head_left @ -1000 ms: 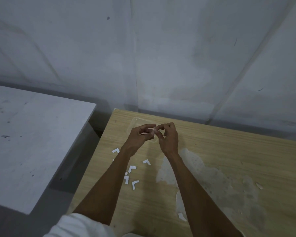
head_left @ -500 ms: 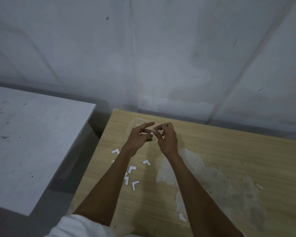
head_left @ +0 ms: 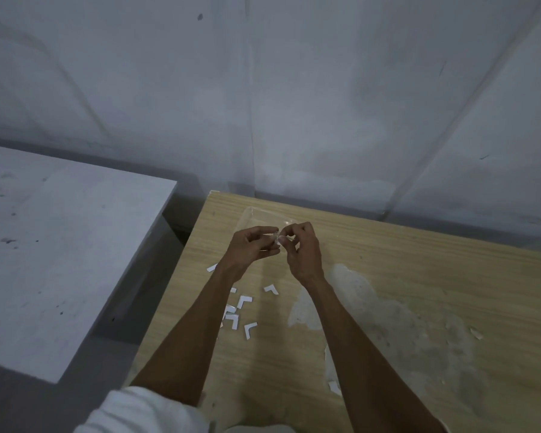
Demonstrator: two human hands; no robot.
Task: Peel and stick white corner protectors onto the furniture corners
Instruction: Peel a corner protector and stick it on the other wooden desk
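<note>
My left hand (head_left: pixel 250 246) and my right hand (head_left: pixel 302 250) meet above the wooden table (head_left: pixel 419 276), near its far left corner (head_left: pixel 213 193). Between their fingertips they pinch a small white corner protector (head_left: pixel 277 239), mostly hidden by the fingers. Several white L-shaped pieces (head_left: pixel 243 301) lie loose on the tabletop under my left forearm. A clear plastic sheet or packet (head_left: pixel 263 215) lies flat just beyond my hands.
A white table (head_left: pixel 60 260) stands to the left, separated from the wooden table by a dark gap. A grey wall runs behind both. The wooden top has a large worn, peeled patch (head_left: pixel 388 323) at the right with small white scraps on it.
Both hands stay in the same spot. The fingertips have shifted slightly on the small white piece, and the left fingers have curled closer to the right hand.
</note>
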